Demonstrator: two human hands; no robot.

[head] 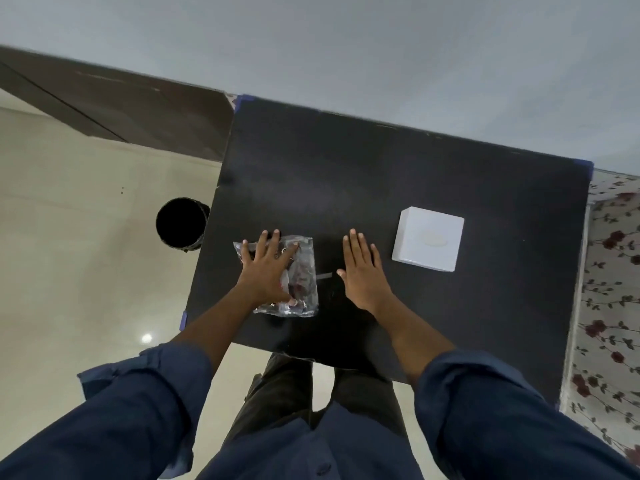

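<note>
A clear plastic packet point(304, 271) with dark contents lies on the black table point(381, 174), near its left front. My left hand point(266, 268) lies flat on the packet with fingers spread and straight, covering its left half. My right hand point(363, 268) rests palm down on the bare tabletop just right of the packet, fingers straight and together, holding nothing. A white square box point(428, 239) sits closed on the table to the right of my right hand, apart from it.
A black round bin point(180, 223) stands on the pale floor by the table's left edge. A flowered cloth point(609, 289) lies along the table's right side. A wall runs behind the table. Blue tape marks the table corners point(588, 166).
</note>
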